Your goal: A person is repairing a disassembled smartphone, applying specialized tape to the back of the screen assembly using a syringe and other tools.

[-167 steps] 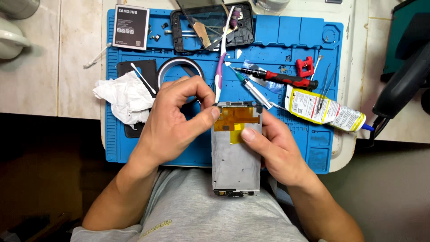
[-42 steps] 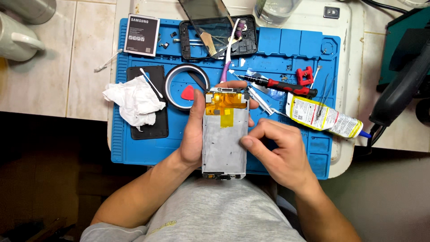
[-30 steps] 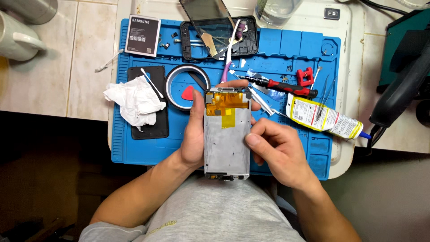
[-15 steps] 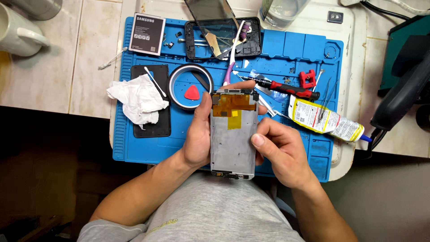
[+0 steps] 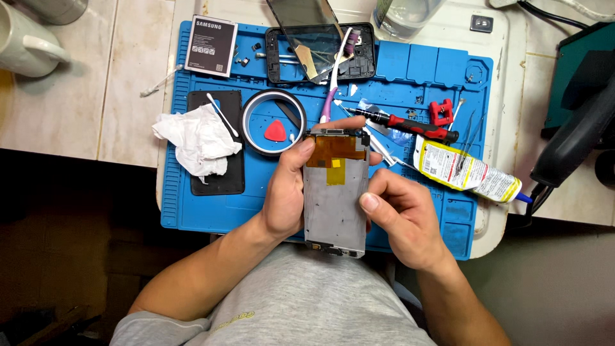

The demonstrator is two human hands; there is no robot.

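Observation:
A phone screen assembly (image 5: 334, 200), grey metal on its back with an orange flex patch near the top, is held upright over the blue work mat (image 5: 211, 208). My left hand (image 5: 286, 192) grips its left edge, fingers wrapped over the top. My right hand (image 5: 400, 214) holds the right edge, thumb pressed on the metal back.
On the mat lie a crumpled tissue (image 5: 195, 138), a tape roll (image 5: 273, 120) around a red pick (image 5: 276, 131), a phone battery (image 5: 212, 36), a black phone frame (image 5: 320, 48), a red-handled screwdriver (image 5: 410, 123) and a yellow glue tube (image 5: 464, 171). A white mug (image 5: 25, 40) stands far left.
Both hands stay on the screen assembly. My right hand has shifted from rubbing across the back to gripping the right edge with the thumb on the metal.

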